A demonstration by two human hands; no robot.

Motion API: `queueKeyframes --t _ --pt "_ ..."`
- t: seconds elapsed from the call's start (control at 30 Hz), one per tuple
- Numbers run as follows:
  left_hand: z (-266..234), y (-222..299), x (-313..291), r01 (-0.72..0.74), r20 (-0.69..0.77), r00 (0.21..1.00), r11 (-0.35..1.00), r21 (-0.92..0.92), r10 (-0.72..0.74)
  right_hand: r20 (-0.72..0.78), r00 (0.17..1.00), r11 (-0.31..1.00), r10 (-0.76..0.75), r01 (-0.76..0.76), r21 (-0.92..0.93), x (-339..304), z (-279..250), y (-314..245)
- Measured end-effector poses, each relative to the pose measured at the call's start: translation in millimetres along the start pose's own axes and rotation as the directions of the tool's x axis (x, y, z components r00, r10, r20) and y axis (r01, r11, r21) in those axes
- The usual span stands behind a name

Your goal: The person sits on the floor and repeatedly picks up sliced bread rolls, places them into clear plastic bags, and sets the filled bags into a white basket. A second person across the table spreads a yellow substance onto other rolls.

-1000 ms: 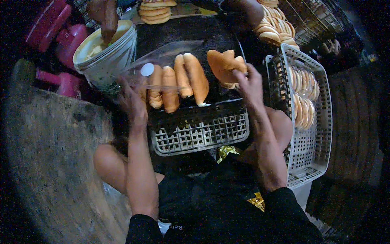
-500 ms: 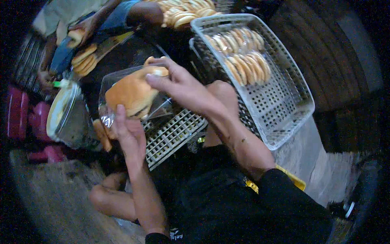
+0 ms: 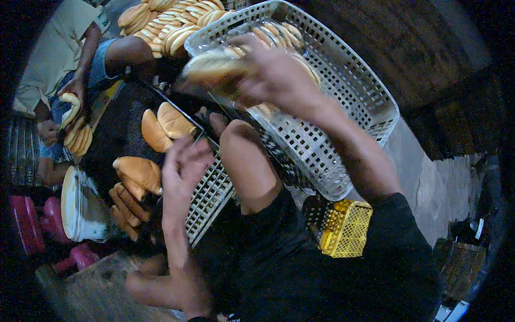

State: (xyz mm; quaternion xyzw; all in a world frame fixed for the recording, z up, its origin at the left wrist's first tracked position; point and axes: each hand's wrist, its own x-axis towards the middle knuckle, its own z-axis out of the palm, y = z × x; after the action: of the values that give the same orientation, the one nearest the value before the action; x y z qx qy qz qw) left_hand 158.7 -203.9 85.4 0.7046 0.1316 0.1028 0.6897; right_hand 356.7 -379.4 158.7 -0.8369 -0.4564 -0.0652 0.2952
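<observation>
My right hand (image 3: 279, 75), smeared by motion, grips a bread bun (image 3: 214, 68) above the near-left rim of a large grey plastic crate (image 3: 370, 80). The clear bag around this bun is hard to make out in the blur. Rows of bagged buns (image 3: 279, 35) lie inside the crate, partly hidden by that hand. My left hand (image 3: 183, 166) hovers with loosely bent fingers apart, nothing visible in it. Close by, two golden buns (image 3: 176, 121) rest on a dark surface (image 3: 126, 107). Another bun (image 3: 140, 173) lies left of that hand, beside several darker brown pieces (image 3: 129, 206).
Across from me, a co-worker's hands hold a split bun (image 3: 70, 110) over a stack of buns (image 3: 79, 140). A big bun pile (image 3: 171, 27) lies at the back. Around me are a whitish tub (image 3: 80, 209), pink plastic items (image 3: 27, 225), a lattice crate (image 3: 209, 193) and a yellow basket (image 3: 347, 229).
My right hand has carried the bagged bun away from my left hand to the big crate. My left hand has let go of it. The view has shifted, showing more of the yellow basket.
</observation>
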Motion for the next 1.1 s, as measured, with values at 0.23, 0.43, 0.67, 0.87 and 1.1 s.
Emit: queueKeyframes --t 0.23,0.43,0.67,0.87,1.1 --pt "-55 -128 -62 0.313 -0.148 0.776 0.170 0.934 -0.613 -0.209 0.806 0.642 0.554 -0.573 -0.510 -36 -22 252" --pt "-85 -52 -120 0.462 -0.025 0.793 0.574 0.676 -0.609 -0.208 0.976 0.998 0.059 -0.058 0.010 34 10 212" --pt "-224 3 -255 0.621 -0.707 0.704 0.542 0.566 -0.069 0.575 0.587 0.698 -0.571 -0.021 0.715 -28 115 -115" --pt "-216 7 -306 0.419 -0.419 0.908 0.090 0.904 -0.020 0.790 0.363 0.869 -0.493 0.174 0.463 -243 267 -193" --pt "-219 -33 -337 0.593 -0.746 0.641 0.502 0.630 0.180 0.959 -0.110 0.959 0.261 -0.081 -0.270 -224 379 -142"
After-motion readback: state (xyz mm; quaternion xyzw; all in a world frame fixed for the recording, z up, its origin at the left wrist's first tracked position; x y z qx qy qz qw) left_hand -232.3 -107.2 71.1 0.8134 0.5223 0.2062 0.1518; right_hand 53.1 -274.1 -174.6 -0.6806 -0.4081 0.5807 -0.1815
